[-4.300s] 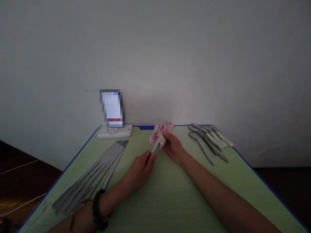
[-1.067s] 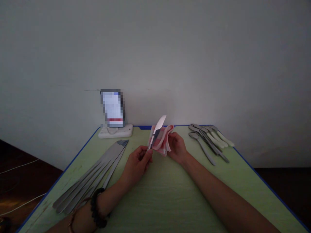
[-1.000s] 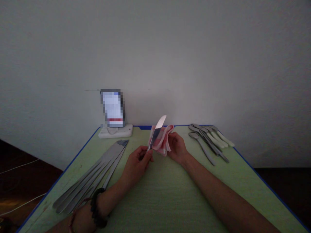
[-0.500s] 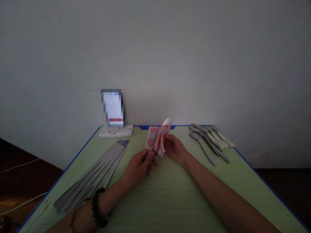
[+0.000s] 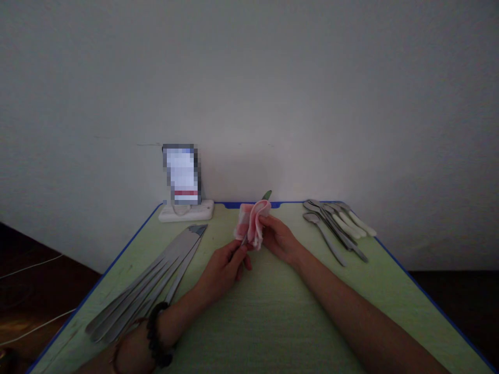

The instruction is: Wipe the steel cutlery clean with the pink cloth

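My left hand [image 5: 223,267] is closed around the handle of a table knife [image 5: 267,195], near the middle of the table. A pink and white cloth [image 5: 255,221] is folded over the blade, so only the rounded tip sticks out above it. My right hand [image 5: 281,239] pinches the folded cloth from the right side. Most of the knife is hidden by the cloth and my left fingers. To the left of my left arm lies a fanned pile of table knives [image 5: 156,275].
Several spoons and forks [image 5: 337,228], some with cream handles, lie at the back right of the green table [image 5: 249,322]. A phone [image 5: 182,174] leans upright on a white base [image 5: 187,211] at the back left. Behind the table stands a plain wall [image 5: 249,93].
The cloth and my right fingers have shifted slightly down and left along the blade. The visible knife tip has turned from pale pinkish to green and looks narrower.
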The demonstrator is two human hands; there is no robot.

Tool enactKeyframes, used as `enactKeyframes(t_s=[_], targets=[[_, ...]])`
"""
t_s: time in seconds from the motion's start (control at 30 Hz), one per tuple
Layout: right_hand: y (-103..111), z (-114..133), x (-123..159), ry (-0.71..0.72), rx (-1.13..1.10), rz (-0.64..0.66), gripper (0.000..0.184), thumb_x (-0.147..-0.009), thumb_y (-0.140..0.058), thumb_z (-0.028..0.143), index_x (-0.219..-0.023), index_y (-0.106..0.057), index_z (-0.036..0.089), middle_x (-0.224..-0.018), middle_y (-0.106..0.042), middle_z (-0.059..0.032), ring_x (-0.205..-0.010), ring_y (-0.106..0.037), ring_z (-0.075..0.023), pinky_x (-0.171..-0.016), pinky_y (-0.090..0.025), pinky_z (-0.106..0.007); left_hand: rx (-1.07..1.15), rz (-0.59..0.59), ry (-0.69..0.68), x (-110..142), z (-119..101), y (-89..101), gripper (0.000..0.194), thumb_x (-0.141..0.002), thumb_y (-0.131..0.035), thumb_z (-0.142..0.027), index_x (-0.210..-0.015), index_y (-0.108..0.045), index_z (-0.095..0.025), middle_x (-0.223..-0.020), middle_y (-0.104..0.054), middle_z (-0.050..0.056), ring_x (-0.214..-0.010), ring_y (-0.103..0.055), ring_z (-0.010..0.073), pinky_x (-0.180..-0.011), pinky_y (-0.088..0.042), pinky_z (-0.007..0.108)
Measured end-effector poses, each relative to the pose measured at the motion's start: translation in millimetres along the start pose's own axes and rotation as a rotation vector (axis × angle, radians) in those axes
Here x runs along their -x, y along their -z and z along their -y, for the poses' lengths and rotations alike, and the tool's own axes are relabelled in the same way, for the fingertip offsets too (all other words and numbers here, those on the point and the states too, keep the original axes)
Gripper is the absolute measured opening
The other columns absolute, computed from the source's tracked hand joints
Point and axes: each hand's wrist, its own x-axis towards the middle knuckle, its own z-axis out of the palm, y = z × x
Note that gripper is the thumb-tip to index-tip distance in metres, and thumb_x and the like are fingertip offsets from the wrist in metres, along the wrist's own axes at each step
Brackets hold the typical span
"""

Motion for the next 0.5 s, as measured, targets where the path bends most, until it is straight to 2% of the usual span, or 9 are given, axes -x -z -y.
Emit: enactKeyframes(t_s=[0.27,0.5], targets=[[1.8,-0.8,-1.0,-0.014,-0.01,-0.028,0.018,-0.069,-0.067,0.028,-0.08,-0.059,0.018,-0.064,-0.062,0.0022,-0.056,-0.053,-0.0125,-0.057,-0.041,-0.026,0.013,0.032,0.004,-0.4,2.1,-0.3,0.033,-0.089,-0.037,-0.043,-0.093,-0.055,-0.015,-0.066,-0.06,-0.001,-0.043,-0.043,0.0073,-0.042,-0.032,0.019],[1.1,-0.5,-0.4,-0.017,-0.025,-0.034,0.017,-0.069,-0.067,0.027,-0.079,-0.059,0.018,-0.064,-0.061,0.0027,-0.057,-0.052,-0.012,-0.058,-0.041,-0.026,0.007,0.027,0.012,-0.1,1.0,-0.7,0.031,-0.089,-0.038,-0.043,-0.089,-0.054,-0.016,-0.066,-0.059,-0.002,-0.043,-0.042,0.0071,-0.042,-0.032,0.019]])
